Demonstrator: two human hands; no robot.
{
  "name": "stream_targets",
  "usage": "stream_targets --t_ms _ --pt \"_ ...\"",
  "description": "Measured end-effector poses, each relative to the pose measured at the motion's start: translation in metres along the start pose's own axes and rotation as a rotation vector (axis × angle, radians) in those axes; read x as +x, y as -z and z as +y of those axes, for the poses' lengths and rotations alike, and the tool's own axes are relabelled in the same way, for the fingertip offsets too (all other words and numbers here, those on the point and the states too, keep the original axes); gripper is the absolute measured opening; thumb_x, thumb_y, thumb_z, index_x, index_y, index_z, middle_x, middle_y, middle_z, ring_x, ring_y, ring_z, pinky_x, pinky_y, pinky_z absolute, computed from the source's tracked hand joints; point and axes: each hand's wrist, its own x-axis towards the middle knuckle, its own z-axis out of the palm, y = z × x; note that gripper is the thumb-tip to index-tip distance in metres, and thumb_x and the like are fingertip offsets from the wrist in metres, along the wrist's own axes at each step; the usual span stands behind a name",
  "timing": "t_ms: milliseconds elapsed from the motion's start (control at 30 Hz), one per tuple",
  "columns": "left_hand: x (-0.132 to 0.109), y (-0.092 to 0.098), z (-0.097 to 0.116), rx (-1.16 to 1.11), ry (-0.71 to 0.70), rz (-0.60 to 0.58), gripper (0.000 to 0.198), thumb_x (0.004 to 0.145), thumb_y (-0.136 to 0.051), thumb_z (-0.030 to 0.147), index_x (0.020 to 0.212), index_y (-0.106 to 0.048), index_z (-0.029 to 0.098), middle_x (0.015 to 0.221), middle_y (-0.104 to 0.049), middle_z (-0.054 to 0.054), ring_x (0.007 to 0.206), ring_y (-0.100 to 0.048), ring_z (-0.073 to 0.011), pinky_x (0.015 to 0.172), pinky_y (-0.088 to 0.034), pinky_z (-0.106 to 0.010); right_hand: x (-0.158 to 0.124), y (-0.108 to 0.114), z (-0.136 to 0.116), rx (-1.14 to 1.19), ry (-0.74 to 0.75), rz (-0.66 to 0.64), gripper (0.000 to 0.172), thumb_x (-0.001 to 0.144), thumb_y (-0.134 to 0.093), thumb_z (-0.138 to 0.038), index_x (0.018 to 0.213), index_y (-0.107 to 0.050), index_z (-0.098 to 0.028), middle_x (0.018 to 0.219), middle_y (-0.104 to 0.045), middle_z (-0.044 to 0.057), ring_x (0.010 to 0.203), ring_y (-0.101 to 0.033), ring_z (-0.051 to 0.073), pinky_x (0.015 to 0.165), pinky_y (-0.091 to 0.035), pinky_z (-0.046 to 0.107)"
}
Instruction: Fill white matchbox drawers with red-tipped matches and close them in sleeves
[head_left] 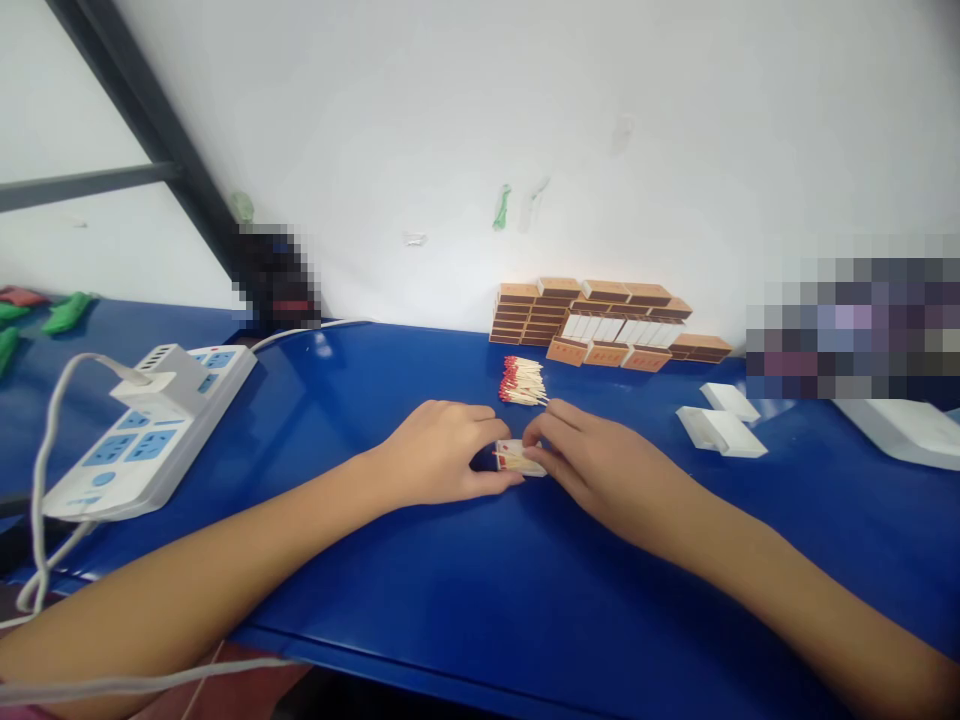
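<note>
A small white matchbox tray (513,458) with some matches in it lies on the blue table (420,600). My left hand (450,452) grips the tray between thumb and fingers from the left. At the tray's right end my right hand (592,455) has its thumb and fingers pinched together over the matches; what they hold is too small to tell. Just behind the tray is a pile of red-tipped matches (525,382). Stacked matchboxes (529,315) stand against the wall, with a row of white trays (622,330) among them.
White empty trays (721,430) lie at the right, near a white object (900,430). A white power strip (150,440) with a plugged-in adapter and cables is at the left. Green and red items (67,313) lie at the far left. A white wall rises behind the table.
</note>
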Motion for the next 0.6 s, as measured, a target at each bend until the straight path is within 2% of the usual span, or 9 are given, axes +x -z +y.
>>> stream_targets --t_ms 133,267,400,600 --pt "-0.001 0.001 -0.004 0.002 -0.004 -0.019 0.038 0.095 -0.067 0.057 0.097 -0.074 0.019 0.084 -0.068 -0.001 0.072 -0.065 -0.0157 0.058 -0.036 -0.029 0.0 0.005 0.001 0.099 -0.046 -0.015 0.013 0.104 -0.056 -0.028 0.101 -0.067 -0.023 0.097 -0.066 0.004 0.078 -0.064 0.018 0.066 -0.047 0.032" --pt "-0.001 -0.001 -0.002 -0.001 -0.05 -0.022 0.039 0.097 -0.064 0.055 0.089 -0.071 0.018 0.081 -0.066 0.0 0.069 -0.063 -0.0143 0.058 -0.035 -0.03 0.007 -0.003 -0.002 0.187 -0.094 -0.017 0.01 0.102 -0.064 -0.031 0.097 -0.07 -0.024 0.091 -0.065 0.003 0.076 -0.063 0.017 0.065 -0.045 0.03" --pt "-0.001 -0.002 -0.001 0.016 -0.061 -0.021 0.037 0.097 -0.064 0.054 0.091 -0.072 0.017 0.082 -0.066 -0.001 0.07 -0.062 -0.0146 0.058 -0.036 -0.03 0.009 -0.005 -0.002 0.229 -0.064 -0.055 0.013 0.103 -0.062 -0.03 0.094 -0.068 -0.023 0.092 -0.065 0.003 0.078 -0.063 0.017 0.066 -0.046 0.029" --pt "-0.001 0.0 -0.003 0.007 -0.064 -0.016 0.039 0.098 -0.063 0.056 0.095 -0.073 0.018 0.084 -0.068 -0.002 0.073 -0.064 -0.0158 0.059 -0.036 -0.029 0.004 0.006 0.001 0.175 -0.026 -0.042 0.014 0.102 -0.059 -0.03 0.094 -0.067 -0.023 0.092 -0.065 0.003 0.072 -0.061 0.016 0.062 -0.044 0.029"
